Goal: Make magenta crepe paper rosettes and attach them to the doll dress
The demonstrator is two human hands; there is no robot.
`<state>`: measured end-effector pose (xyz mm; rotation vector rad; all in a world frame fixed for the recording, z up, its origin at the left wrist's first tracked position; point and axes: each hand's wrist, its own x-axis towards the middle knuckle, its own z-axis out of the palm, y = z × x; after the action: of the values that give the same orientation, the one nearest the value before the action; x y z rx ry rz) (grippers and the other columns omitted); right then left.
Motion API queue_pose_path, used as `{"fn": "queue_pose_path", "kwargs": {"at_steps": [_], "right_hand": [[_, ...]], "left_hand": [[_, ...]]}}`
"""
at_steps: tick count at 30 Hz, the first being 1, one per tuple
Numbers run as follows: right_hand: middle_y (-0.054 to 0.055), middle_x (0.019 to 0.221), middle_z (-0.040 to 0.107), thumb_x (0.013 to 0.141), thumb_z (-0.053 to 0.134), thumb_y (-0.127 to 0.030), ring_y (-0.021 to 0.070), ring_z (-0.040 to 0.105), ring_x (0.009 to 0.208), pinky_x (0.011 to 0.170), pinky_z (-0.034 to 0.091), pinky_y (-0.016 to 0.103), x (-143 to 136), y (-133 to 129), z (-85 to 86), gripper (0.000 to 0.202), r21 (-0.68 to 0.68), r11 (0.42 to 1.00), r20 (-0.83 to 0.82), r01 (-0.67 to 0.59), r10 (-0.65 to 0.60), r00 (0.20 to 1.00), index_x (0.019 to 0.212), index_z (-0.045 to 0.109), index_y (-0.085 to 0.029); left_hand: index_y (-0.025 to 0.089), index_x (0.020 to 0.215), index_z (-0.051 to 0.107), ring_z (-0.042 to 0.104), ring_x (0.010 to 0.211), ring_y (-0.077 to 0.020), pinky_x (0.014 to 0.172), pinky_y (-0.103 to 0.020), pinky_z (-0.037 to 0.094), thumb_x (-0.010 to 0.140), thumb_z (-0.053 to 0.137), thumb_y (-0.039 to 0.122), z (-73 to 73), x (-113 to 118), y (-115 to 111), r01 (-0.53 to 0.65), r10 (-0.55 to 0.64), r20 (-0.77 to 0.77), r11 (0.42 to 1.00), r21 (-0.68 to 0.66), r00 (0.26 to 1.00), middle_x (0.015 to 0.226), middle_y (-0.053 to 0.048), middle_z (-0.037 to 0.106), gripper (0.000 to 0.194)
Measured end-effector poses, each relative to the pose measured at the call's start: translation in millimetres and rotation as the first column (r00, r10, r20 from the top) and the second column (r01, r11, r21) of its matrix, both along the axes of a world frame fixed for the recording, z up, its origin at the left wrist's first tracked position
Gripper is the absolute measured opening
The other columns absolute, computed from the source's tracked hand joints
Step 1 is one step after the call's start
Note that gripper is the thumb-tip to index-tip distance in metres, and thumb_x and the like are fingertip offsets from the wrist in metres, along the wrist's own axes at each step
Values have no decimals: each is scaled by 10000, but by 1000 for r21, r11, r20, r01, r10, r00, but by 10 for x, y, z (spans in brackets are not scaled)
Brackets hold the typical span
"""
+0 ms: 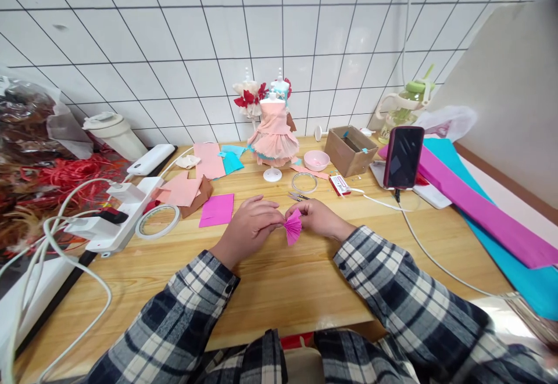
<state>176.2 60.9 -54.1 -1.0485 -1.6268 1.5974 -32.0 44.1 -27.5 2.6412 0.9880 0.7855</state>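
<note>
Between my hands is a small magenta paper fan (293, 228), pleated and spread out at its lower edge. My left hand (256, 224) pinches its left side with thumb and fingertips. From the other side, my right hand (320, 218) grips its upper right edge with closed fingers. Just beyond my right hand lie small scissors (299, 196), their handles partly hidden by it. A flat magenta paper piece (217, 210) rests left of my left hand. Behind stands a mini dress form in a pink paper dress (273, 131), with two other forms behind it.
On the left are a power strip (131, 212) with cables, a tape roll (157, 222) and pink paper pieces (179, 189). At the back right stand a pink bowl (316, 161), a cardboard box (351, 150) and a propped phone (404, 157). Long magenta paper (483, 204) lies far right.
</note>
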Motion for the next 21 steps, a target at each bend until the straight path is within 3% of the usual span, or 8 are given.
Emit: {"fn": "queue_pose_path", "kwargs": {"at_steps": [2, 4, 6, 9, 12, 16, 21], "right_hand": [[-21, 692, 623, 678, 659, -232, 97, 548, 648, 610, 457, 216, 20, 12, 34, 73, 96, 995, 23, 12, -14, 1000, 698, 655, -162], [-20, 692, 616, 704, 655, -245, 83, 538, 616, 583, 458, 202, 38, 18, 51, 91, 62, 998, 33, -1, -1, 999, 727, 645, -158], [-8, 687, 618, 750, 639, -309, 70, 520, 538, 493, 445, 186, 65, 20, 51, 167, -101, 994, 24, -40, 42, 999, 800, 646, -150], [18, 680, 632, 801, 604, -432, 63, 512, 471, 384, 403, 162, 114, 13, 49, 313, -379, 920, -65, -99, 80, 995, 870, 639, -128], [8, 610, 607, 788, 626, -469, 56, 513, 449, 328, 339, 131, 139, -3, 68, 358, -508, 848, -165, -153, 79, 983, 829, 637, -113], [-31, 536, 558, 730, 713, -360, 28, 453, 391, 283, 217, 112, 131, -14, 73, 269, -527, 821, -267, -220, 86, 960, 779, 639, -106], [-32, 577, 595, 699, 738, -269, 3, 422, 372, 312, 251, 109, 118, -10, 53, 232, -504, 819, -356, -275, 93, 930, 830, 662, -94]], "left_hand": [[281, 930, 697, 592, 1082, -156, 1075, -390, 297, 901, 475, 249, -2, -13, -2, 43, -41, -41, 998, 51, 998, 1003, 1, 724, 226], [284, 936, 695, 600, 1068, -149, 1070, -385, 300, 902, 484, 240, -6, -22, 4, 71, -64, -63, 990, 120, 996, 990, 6, 728, 219], [278, 954, 688, 607, 1053, -144, 1057, -383, 316, 899, 491, 210, 0, -37, 14, 96, -86, -56, 971, 217, 995, 981, 9, 732, 216], [268, 965, 678, 607, 1051, -149, 1035, -385, 345, 878, 518, 164, 29, -66, 22, 128, -122, -37, 925, 358, 992, 989, 10, 731, 209], [277, 974, 671, 603, 1058, -152, 1028, -386, 358, 864, 537, 149, 53, -83, 13, 139, -129, -52, 892, 429, 990, 1008, 12, 725, 216], [293, 1002, 664, 595, 1073, -148, 1036, -385, 356, 872, 525, 155, 51, -75, -8, 149, -137, -59, 877, 457, 989, 1012, 13, 721, 235], [291, 1017, 654, 581, 1090, -149, 1032, -386, 363, 867, 531, 143, 44, -62, -22, 165, -160, -52, 855, 492, 986, 1008, 16, 720, 244]]}}
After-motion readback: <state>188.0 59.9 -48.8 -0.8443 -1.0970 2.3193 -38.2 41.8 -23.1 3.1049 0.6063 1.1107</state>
